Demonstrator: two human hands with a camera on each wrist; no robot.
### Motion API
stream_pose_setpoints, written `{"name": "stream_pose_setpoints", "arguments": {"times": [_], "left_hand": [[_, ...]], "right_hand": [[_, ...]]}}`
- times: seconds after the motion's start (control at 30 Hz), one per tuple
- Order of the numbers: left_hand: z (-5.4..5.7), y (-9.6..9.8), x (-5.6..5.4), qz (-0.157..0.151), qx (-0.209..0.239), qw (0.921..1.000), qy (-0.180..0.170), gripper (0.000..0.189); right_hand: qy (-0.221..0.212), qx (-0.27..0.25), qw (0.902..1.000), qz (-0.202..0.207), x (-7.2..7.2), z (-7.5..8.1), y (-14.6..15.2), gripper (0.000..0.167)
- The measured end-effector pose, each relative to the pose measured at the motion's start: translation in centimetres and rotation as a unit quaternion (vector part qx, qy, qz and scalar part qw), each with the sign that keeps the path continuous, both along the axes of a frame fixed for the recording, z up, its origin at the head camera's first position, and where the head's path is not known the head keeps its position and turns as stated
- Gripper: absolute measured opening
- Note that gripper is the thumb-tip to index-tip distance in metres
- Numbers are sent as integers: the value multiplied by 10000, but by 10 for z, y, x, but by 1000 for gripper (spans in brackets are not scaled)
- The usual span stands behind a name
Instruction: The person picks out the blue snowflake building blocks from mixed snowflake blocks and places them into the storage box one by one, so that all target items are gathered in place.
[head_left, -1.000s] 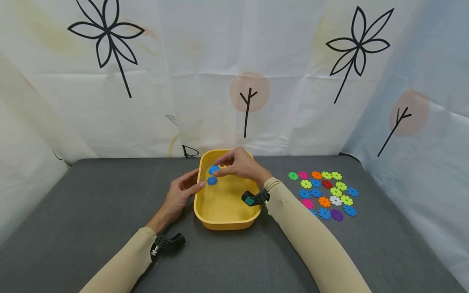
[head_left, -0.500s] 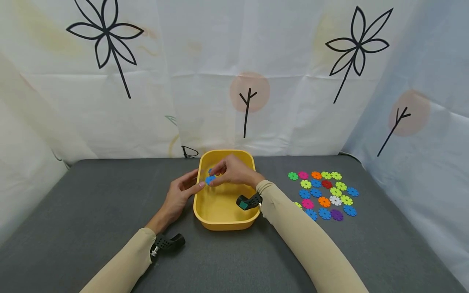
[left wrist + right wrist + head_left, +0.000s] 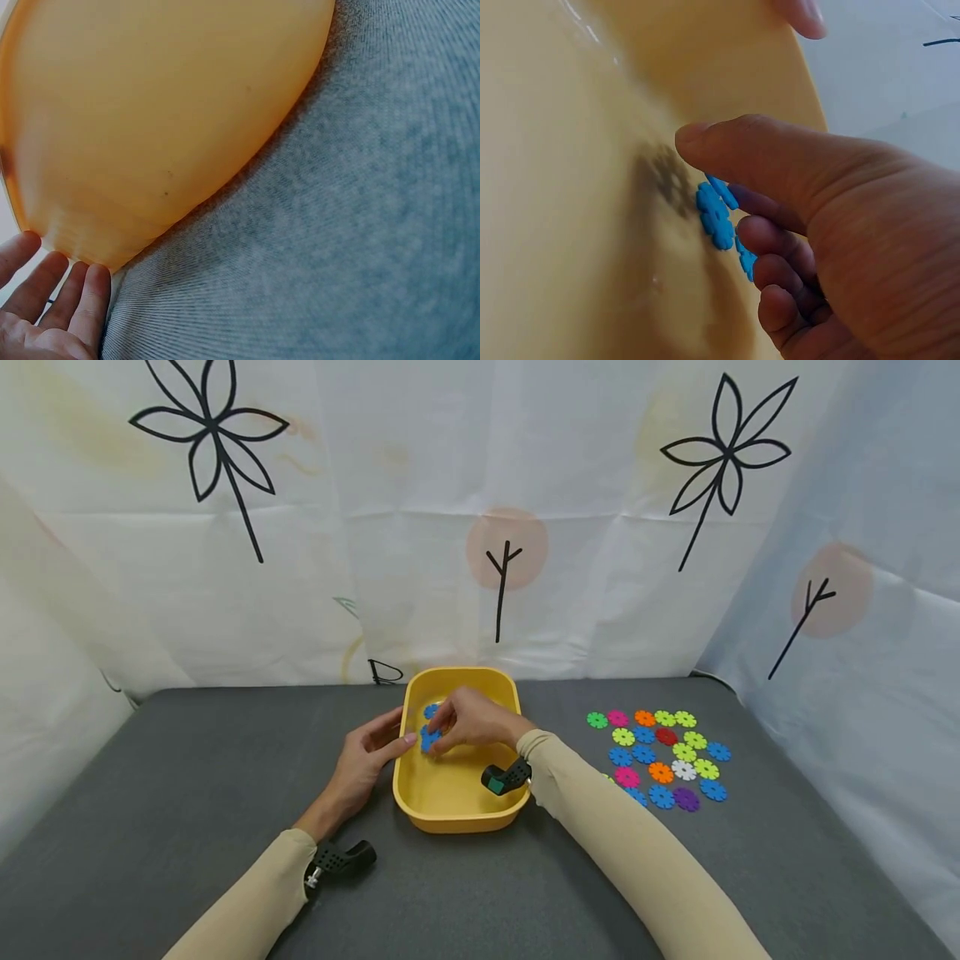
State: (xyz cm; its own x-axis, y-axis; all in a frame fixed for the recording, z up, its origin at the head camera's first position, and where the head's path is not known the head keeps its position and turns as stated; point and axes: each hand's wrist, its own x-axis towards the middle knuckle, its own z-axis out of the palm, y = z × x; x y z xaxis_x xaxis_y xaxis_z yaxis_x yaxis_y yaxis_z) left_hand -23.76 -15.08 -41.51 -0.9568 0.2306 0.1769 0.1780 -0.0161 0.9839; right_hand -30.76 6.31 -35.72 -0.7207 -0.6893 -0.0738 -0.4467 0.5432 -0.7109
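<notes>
A yellow tray (image 3: 457, 793) stands on the grey table. My left hand (image 3: 362, 770) holds its left side, with the thumb at the rim and the fingers (image 3: 91, 300) against the outer wall in the left wrist view. Inside, my right hand (image 3: 476, 720) reaches down near the left wall. Between its thumb and fingers is a blue flower-shaped disc (image 3: 721, 192), seen nearly edge-on. Another blue disc (image 3: 715, 216) is close below it, and a further blue disc (image 3: 432, 711) lies toward the back of the tray, partly behind the fingers.
Right of the tray, several flower-shaped discs (image 3: 661, 772) in blue, yellow-green, orange, pink, red, white, green and purple lie spread on the table (image 3: 187, 777). The right forearm hides part of them. A patterned white curtain (image 3: 420, 568) hangs behind the table.
My right hand has moved down and toward the near left inside the tray, carrying the blue disc close to another one. The left hand has stayed at the tray's side.
</notes>
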Motion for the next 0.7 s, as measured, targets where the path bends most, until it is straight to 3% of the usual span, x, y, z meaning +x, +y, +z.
{"name": "stream_pose_setpoints", "arguments": {"times": [0.3,0.7], "left_hand": [[1,0,1,57,-43,9999,-78,59],[1,0,1,67,-68,9999,-85,59]], "right_hand": [[94,289,9993,232,0,-2,-3,26],[28,346,9991,244,-1,-4,-4,26]]}}
